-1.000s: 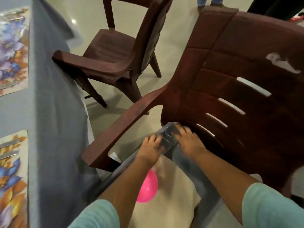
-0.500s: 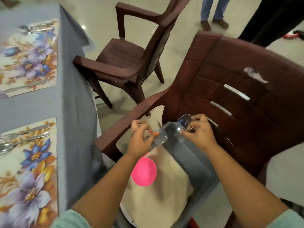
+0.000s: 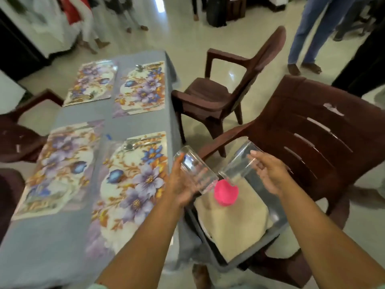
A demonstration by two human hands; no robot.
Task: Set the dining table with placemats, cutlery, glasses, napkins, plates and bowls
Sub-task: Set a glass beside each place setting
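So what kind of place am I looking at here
Probably a dining area in a shared hall or home: a cloth-covered table with floral placemats and forks, brown plastic chairs on tiled floor, several people standing nearby.

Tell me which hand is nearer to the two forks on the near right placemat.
Left. The left hand, holding a glass, is just right of the placemat with the forks. The right hand holds another glass farther right, over the chair.

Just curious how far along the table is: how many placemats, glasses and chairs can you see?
Placemats: 4
Glasses: 2
Chairs: 4
Total: 10
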